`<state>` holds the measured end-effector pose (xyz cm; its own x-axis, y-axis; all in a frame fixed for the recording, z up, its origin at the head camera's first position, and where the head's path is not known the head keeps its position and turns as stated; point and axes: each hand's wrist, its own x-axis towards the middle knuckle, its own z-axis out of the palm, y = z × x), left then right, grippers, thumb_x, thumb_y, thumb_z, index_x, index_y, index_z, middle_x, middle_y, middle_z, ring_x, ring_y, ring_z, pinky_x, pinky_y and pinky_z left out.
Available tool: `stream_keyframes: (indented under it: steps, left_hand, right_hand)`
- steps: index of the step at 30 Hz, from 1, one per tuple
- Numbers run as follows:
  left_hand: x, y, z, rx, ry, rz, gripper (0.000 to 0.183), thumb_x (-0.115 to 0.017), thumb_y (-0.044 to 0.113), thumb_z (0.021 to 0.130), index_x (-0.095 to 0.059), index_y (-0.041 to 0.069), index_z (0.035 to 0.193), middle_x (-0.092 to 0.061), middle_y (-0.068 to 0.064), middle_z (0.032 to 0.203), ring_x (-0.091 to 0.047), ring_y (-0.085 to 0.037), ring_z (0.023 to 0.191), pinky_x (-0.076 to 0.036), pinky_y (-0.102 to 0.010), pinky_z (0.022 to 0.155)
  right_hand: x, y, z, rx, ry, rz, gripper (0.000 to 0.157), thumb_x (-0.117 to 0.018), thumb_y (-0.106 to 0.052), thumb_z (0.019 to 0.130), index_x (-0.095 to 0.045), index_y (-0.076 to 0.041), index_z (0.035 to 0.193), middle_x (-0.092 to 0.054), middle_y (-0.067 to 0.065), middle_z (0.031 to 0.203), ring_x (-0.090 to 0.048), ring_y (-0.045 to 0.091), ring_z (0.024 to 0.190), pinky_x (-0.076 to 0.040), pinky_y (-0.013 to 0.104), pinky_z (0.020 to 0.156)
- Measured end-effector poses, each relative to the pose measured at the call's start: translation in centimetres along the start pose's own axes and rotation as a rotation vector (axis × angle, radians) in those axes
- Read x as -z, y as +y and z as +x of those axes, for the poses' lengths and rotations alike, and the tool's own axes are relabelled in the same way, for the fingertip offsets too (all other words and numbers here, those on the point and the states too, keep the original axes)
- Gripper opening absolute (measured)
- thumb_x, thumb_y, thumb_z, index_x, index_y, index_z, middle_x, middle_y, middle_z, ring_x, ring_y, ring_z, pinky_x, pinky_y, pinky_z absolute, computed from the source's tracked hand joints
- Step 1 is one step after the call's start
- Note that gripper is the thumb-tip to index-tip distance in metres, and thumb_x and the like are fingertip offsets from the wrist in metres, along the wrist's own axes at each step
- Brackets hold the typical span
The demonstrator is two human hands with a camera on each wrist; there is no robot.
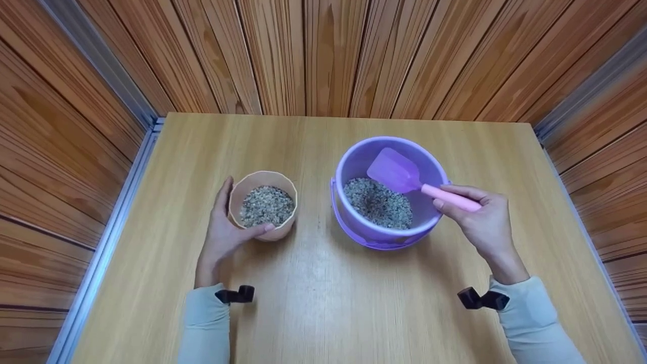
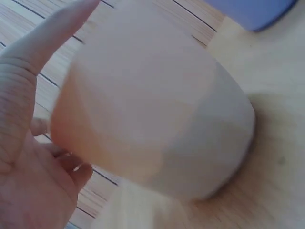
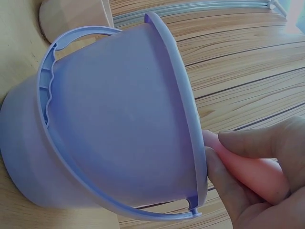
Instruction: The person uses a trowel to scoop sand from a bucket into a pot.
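Observation:
A toy shovel [image 1: 397, 171] with a purple blade and pink handle [image 3: 252, 174] is pinched in my right hand [image 1: 482, 222] at the right rim of a purple bucket [image 1: 389, 235]. Its blade lies over the bucket's opening, above grey gravel [image 1: 384, 207] with a dip in it. To the left, my left hand [image 1: 227, 232] holds the side of a peach faceted pot [image 1: 275, 233], thumb over the near rim and fingers along the far left side. Grey gravel [image 1: 267, 205] fills part of that pot. In the left wrist view the pot's outer wall [image 2: 143, 95] hides its contents.
Both containers stand on a light wooden table [image 1: 303, 313]. The bucket's handle [image 3: 71, 167] hangs down its near side. Wood-plank walls [image 1: 328, 55] enclose the table's back and sides, with metal rails [image 1: 108, 237] along the edges.

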<state>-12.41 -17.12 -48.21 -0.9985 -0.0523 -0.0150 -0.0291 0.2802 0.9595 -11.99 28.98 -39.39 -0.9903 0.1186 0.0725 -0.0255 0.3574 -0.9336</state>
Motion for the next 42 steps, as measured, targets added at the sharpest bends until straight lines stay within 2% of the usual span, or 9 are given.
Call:
stream_keyframes:
  steps: [5,10,13,16,22,26,31,36,42]
  left_hand:
    - [-0.7,2.7,0.1,-0.086,0.047,0.077,0.121,-0.094,0.038,0.071,-0.017,0.026,0.163,-0.015,0.001,0.168,-0.014,-0.024,0.153,-0.019,-0.051,0.123]
    - [-2.7,5.6,0.5,-0.306,0.051,0.083,0.121,-0.097,0.033,0.067,-0.023,0.015,0.162,-0.026,-0.003,0.165,-0.020,-0.021,0.151,-0.018,-0.048,0.123]
    - [-4.3,6.8,0.7,-0.400,0.006,0.048,0.122,-0.098,0.029,0.066,-0.024,0.007,0.161,-0.030,-0.008,0.163,-0.025,-0.021,0.150,-0.018,-0.043,0.124]
    - [-6.2,7.6,0.9,-0.406,-0.084,0.019,0.125,-0.097,0.031,0.066,-0.021,0.006,0.161,-0.028,-0.011,0.164,-0.024,-0.021,0.151,-0.018,-0.041,0.124]
    - [-9.8,7.8,1.1,-0.300,-0.240,0.004,0.136,-0.098,0.040,0.060,-0.015,0.012,0.163,-0.018,-0.003,0.168,-0.017,-0.017,0.153,-0.016,-0.043,0.124]
    - [-11.6,7.9,1.5,-0.243,-0.275,0.039,0.141,-0.099,0.046,0.056,-0.014,0.017,0.164,-0.015,-0.003,0.168,-0.017,-0.022,0.153,-0.017,-0.047,0.123]
    - [-13.2,8.0,2.5,-0.212,-0.312,0.029,0.147,-0.101,0.043,0.052,-0.010,0.019,0.165,-0.012,-0.005,0.169,-0.017,-0.027,0.153,-0.016,-0.046,0.123]
    - [-14.1,7.7,3.4,-0.226,-0.340,0.010,0.148,-0.103,0.038,0.051,-0.009,0.016,0.164,-0.011,-0.010,0.169,-0.017,-0.025,0.153,-0.016,-0.042,0.123]
    - [-14.6,7.0,3.6,-0.270,-0.352,-0.091,0.144,-0.103,0.033,0.053,-0.014,0.021,0.164,-0.027,-0.002,0.165,-0.026,-0.016,0.149,-0.018,-0.040,0.124]
  right_hand:
    - [-0.1,0.1,0.0,0.004,0.006,0.003,0.040,-0.085,-0.013,0.083,-0.073,0.004,0.117,-0.076,0.002,0.103,-0.073,0.013,0.090,-0.060,0.024,0.075]
    - [-0.2,0.1,-0.1,0.011,0.010,-0.006,0.039,-0.085,-0.013,0.083,-0.074,0.003,0.116,-0.076,0.003,0.103,-0.072,0.013,0.090,-0.060,0.024,0.074]
    - [-0.2,0.1,-0.1,0.013,0.012,-0.007,0.038,-0.086,-0.012,0.083,-0.074,0.003,0.116,-0.076,0.003,0.103,-0.072,0.013,0.090,-0.060,0.023,0.074]
    - [-0.2,0.1,-0.1,0.013,0.012,-0.002,0.038,-0.085,-0.012,0.083,-0.074,0.004,0.116,-0.076,0.004,0.103,-0.073,0.013,0.090,-0.060,0.024,0.075]
    - [-0.3,0.0,-0.2,0.009,0.013,-0.010,0.038,-0.085,-0.013,0.084,-0.074,0.003,0.117,-0.076,0.003,0.104,-0.073,0.013,0.090,-0.060,0.024,0.075]
    - [-0.4,0.0,-0.2,0.015,0.022,-0.012,0.038,-0.086,-0.012,0.083,-0.074,0.003,0.116,-0.076,0.003,0.102,-0.073,0.013,0.089,-0.060,0.024,0.074]
    - [-0.4,0.2,-0.1,0.019,0.027,-0.016,0.038,-0.086,-0.012,0.083,-0.075,0.003,0.115,-0.076,0.003,0.102,-0.073,0.013,0.089,-0.060,0.023,0.074]
    - [-0.4,0.2,-0.1,0.032,0.014,-0.032,0.037,-0.086,-0.014,0.083,-0.075,0.002,0.115,-0.076,0.004,0.103,-0.073,0.013,0.089,-0.060,0.024,0.074]
    - [-0.3,-0.3,-0.1,0.062,-0.004,-0.105,0.036,-0.086,-0.012,0.083,-0.076,0.001,0.114,-0.076,0.012,0.103,-0.072,0.010,0.085,-0.059,0.021,0.070]
